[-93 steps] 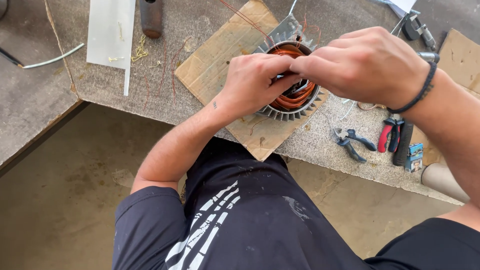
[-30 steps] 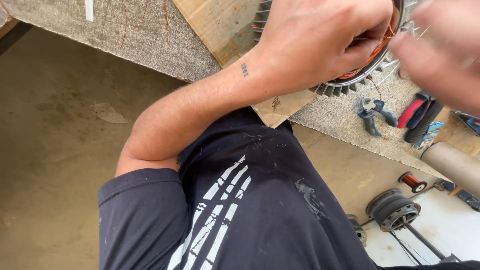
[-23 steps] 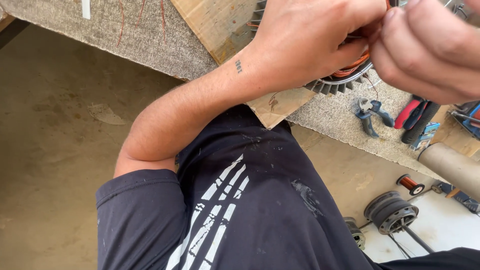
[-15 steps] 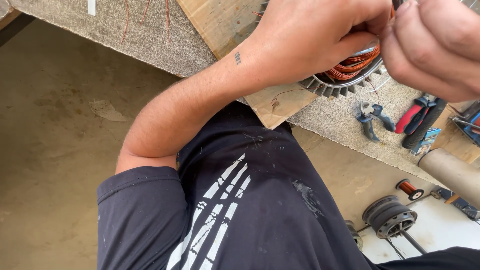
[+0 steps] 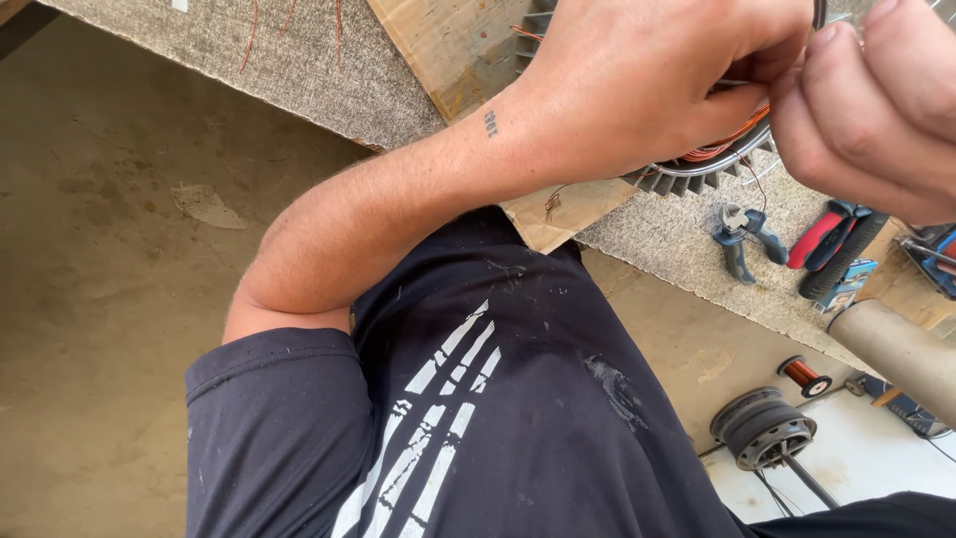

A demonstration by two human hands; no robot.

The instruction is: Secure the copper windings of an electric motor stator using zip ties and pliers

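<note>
A round finned metal stator (image 5: 697, 169) with orange copper windings lies on a wooden board (image 5: 448, 45) on the bench, mostly hidden under my hands. My left hand (image 5: 647, 80) rests on its rim with fingers curled down into the windings. My right hand (image 5: 866, 110) is at the top right, fingertips pinched together against the left hand's fingers over the windings. What the fingertips pinch is hidden; thin copper wire strands (image 5: 732, 134) show just below them.
Blue-handled pliers (image 5: 742, 234) and a red-handled tool (image 5: 819, 239) lie on the grey bench (image 5: 279, 70) to the right. A cardboard tube (image 5: 891, 349) juts out at right. On the floor below sit a small copper wire spool (image 5: 805, 377) and a dark round motor part (image 5: 762, 430).
The view has dropped from the bench top towards my torso and the floor. My right hand came in from the right and closed against the left hand over the windings.
</note>
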